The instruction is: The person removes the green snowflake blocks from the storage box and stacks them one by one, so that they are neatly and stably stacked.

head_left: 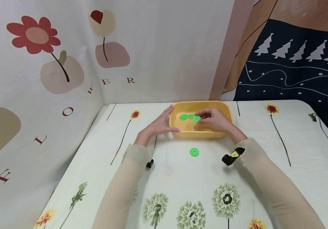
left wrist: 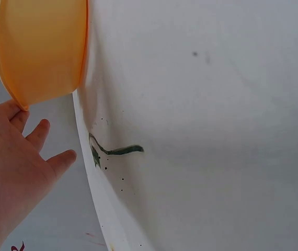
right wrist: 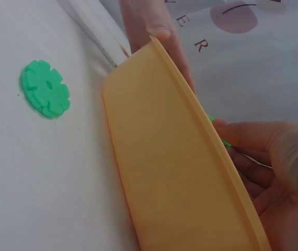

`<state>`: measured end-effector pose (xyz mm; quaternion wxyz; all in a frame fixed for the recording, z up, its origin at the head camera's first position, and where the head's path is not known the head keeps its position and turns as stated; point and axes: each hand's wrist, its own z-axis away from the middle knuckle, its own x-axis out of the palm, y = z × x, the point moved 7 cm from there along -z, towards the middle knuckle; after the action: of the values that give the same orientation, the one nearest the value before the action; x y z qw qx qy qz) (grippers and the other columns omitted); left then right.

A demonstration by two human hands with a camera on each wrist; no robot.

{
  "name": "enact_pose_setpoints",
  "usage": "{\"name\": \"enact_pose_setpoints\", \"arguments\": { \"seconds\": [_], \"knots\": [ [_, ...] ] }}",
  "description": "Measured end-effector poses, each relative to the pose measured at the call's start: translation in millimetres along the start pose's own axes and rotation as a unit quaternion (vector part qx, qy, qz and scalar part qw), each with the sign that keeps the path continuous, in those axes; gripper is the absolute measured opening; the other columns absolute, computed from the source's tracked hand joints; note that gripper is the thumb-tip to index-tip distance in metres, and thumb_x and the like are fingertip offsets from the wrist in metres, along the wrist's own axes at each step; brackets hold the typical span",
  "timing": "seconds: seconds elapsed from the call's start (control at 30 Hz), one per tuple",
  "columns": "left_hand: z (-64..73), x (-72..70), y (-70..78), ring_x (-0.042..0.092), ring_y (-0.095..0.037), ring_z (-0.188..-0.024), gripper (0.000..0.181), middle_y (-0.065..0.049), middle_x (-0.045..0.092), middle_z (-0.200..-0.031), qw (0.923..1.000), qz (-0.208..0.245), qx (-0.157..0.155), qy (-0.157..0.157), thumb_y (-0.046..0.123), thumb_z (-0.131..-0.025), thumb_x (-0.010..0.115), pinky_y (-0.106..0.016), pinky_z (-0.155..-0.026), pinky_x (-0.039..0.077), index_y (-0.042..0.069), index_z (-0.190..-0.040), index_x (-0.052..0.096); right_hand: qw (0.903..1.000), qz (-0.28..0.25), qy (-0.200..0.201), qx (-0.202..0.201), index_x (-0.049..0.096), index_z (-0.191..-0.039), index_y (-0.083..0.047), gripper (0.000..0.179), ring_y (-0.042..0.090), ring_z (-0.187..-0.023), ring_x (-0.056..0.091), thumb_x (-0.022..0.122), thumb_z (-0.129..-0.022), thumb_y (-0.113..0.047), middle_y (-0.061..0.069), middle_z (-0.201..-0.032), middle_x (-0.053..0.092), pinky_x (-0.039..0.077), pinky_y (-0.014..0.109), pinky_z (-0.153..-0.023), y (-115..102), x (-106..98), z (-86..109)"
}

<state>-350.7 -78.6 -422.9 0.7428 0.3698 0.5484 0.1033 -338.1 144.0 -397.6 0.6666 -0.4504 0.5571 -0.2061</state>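
Observation:
A yellow plastic basin (head_left: 201,135) stands at the back of the table. My left hand (head_left: 160,125) touches its left end, fingers spread along the rim and thumb at the near corner; in the left wrist view the hand's (left wrist: 21,167) fingers are straight. My right hand (head_left: 214,118) reaches over the basin and pinches a green notched disc (head_left: 196,118) between thumb and fingers. In the right wrist view only an edge of the disc (right wrist: 220,133) shows above the rim. Other green discs (head_left: 183,117) are inside the basin, left of the held one.
On the table in front of the basin lie green notched discs (head_left: 194,152), which look stacked in the right wrist view. A white flower-printed cloth (head_left: 169,181) covers the table. Behind the basin hangs a pale printed curtain (head_left: 164,57), with a dark tree-patterned cloth (head_left: 295,73) at right.

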Motion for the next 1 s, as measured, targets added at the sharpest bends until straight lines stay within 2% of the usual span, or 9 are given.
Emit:
{"name": "enact_pose_setpoints", "arguments": {
  "seconds": [0.33,0.77,1.0],
  "knots": [
    [-0.2,0.1,0.1,0.005,-0.019,-0.158,0.112,0.014,0.000,-0.169,1.0000,0.002,0.003,0.002,0.047,-0.079,0.081,-0.055,-0.125,0.018,0.028,-0.162,0.009,0.9999,-0.002,-0.003,0.011,0.067,-0.127,-0.001,0.036,0.026,-0.102,0.060,0.071,-0.091,-0.007,0.018,-0.122,0.068,0.047,0.007,-0.076,-1.1,2.6,4.5],
    [0.0,-0.2,-0.4,0.005,-0.018,-0.158,0.113,0.015,-0.001,-0.169,1.0000,-0.002,0.004,-0.002,0.050,-0.078,0.081,-0.054,-0.125,0.019,0.029,-0.162,0.007,1.0000,0.002,-0.004,0.002,0.068,-0.125,-0.002,0.034,0.025,-0.100,0.061,0.071,-0.091,-0.008,0.017,-0.119,0.069,0.049,0.008,-0.076,-5.3,4.2,11.2],
    [-1.3,0.5,-2.0,0.004,-0.018,-0.158,0.114,0.014,-0.001,-0.169,0.9999,-0.006,0.009,-0.003,0.051,-0.078,0.081,-0.054,-0.125,0.018,0.028,-0.162,0.007,0.9996,-0.012,-0.002,-0.025,0.069,-0.121,0.000,0.034,0.018,-0.097,0.063,0.074,-0.089,-0.007,0.019,-0.119,0.069,0.049,0.009,-0.078,-8.6,6.1,14.0]
  ]
}}
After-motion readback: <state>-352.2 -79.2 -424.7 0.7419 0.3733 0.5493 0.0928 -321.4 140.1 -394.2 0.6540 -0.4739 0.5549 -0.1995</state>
